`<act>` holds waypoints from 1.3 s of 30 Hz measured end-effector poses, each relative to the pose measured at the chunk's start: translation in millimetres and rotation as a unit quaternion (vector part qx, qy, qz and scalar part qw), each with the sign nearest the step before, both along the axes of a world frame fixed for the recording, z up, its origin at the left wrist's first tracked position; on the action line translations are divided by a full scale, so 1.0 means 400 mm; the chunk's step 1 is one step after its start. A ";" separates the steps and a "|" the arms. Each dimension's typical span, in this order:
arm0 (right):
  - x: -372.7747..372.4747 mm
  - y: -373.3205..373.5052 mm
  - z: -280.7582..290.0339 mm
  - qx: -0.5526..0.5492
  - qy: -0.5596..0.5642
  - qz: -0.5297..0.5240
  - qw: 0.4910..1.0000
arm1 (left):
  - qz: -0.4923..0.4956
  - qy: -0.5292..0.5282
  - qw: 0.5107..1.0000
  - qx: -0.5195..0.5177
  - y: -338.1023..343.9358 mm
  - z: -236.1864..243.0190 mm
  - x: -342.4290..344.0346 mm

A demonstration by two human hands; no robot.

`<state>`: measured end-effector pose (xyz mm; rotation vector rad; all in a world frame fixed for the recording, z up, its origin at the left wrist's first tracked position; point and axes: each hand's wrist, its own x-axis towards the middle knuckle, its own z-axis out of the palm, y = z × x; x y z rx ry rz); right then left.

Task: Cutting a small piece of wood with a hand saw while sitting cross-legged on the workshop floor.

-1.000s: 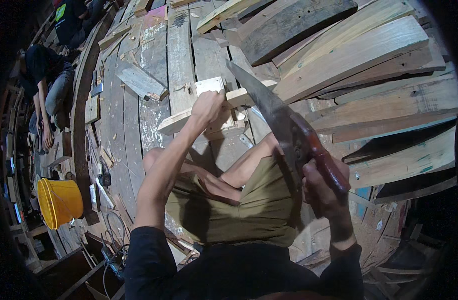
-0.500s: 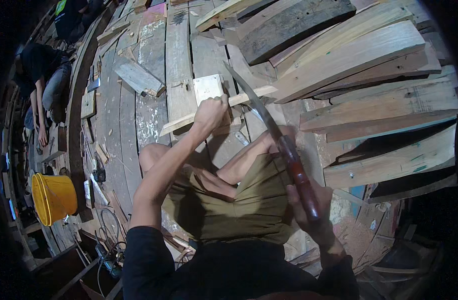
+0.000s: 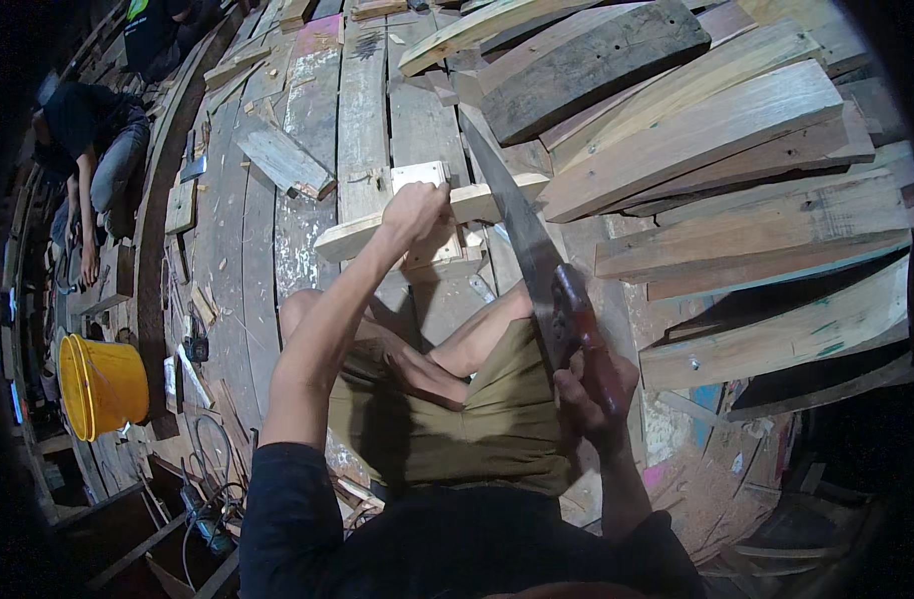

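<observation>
My left hand (image 3: 415, 213) is closed over a short pale wooden plank (image 3: 349, 238), which lies crosswise on a pale wooden block (image 3: 417, 173) in front of my folded legs. Below the plank, part of another wooden piece (image 3: 445, 268) shows. My right hand (image 3: 589, 407) grips the dark red wooden handle of a handsaw (image 3: 519, 208), above my right thigh. The saw's long blade points up and away, its broad side turned toward me. It passes over the plank's right end in this view; I cannot tell whether the two touch.
Curved timbers (image 3: 696, 140) are stacked at the right. A loose grey board (image 3: 285, 160) lies beyond my left hand. Left are a yellow bucket (image 3: 113, 387), a power tool with a cord (image 3: 206, 524) and a long beam (image 3: 156, 250), with another person (image 3: 90, 170) past it.
The handsaw has rolled, so its blade now shows broad side on, and my right hand has shifted slightly left. The plank has tipped to show its wider face, still under my left hand.
</observation>
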<state>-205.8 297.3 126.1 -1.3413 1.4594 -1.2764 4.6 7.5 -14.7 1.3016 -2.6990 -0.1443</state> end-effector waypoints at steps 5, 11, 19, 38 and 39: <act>0.007 -0.038 -0.047 0.049 -0.111 -0.056 0.991 | 0.018 -0.014 0.997 0.068 -0.032 0.046 -0.003; 0.038 0.079 -0.121 0.043 0.108 -0.047 0.992 | -0.026 -0.018 0.999 0.034 -0.086 0.010 -0.010; 0.005 0.101 -0.062 0.086 -0.020 -0.049 0.995 | -0.012 -0.001 1.000 0.009 -0.066 0.005 -0.024; -0.048 0.062 -0.006 0.009 0.111 -0.016 0.994 | -0.008 -0.029 0.999 -0.010 -0.059 -0.006 -0.011; -0.060 0.070 -0.004 0.026 0.172 -0.011 0.985 | -0.010 -0.034 0.999 -0.026 -0.056 -0.013 -0.006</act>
